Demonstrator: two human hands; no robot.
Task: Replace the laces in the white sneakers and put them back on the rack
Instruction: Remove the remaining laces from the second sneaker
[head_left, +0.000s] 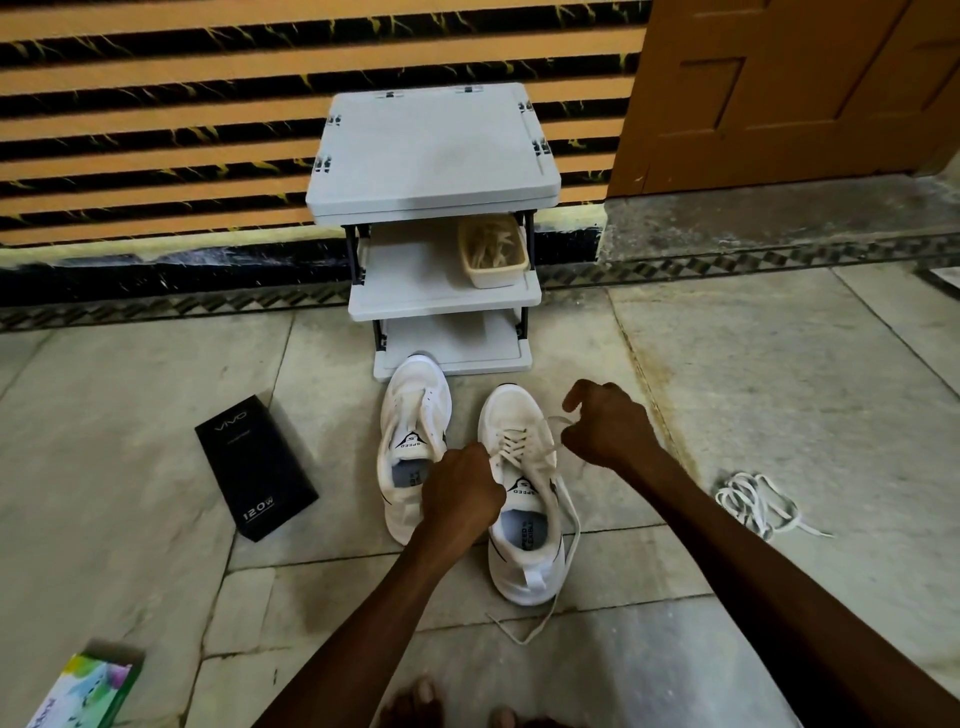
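Where the stone floor (130, 395) meets the lower-left corner, a green-and-white carton (88, 688) lies partly cut off. A black Vivo box (255, 467) lies flat further in. The unlaced white sneaker (413, 410) stands on the floor, toe at the foot of the grey three-tier rack (436, 150). A beige tub (492, 270) of pale laces sits on the rack's middle shelf, right side. The left hand (462, 491) is clenched on the eyelet edge of the laced white sneaker (524, 540), just beside the first. The right hand (605, 431) pinches its lace (570, 525), drawn taut rightward; the free end trails past the heel. A loose white lace (753, 504) lies heaped well apart, far right.
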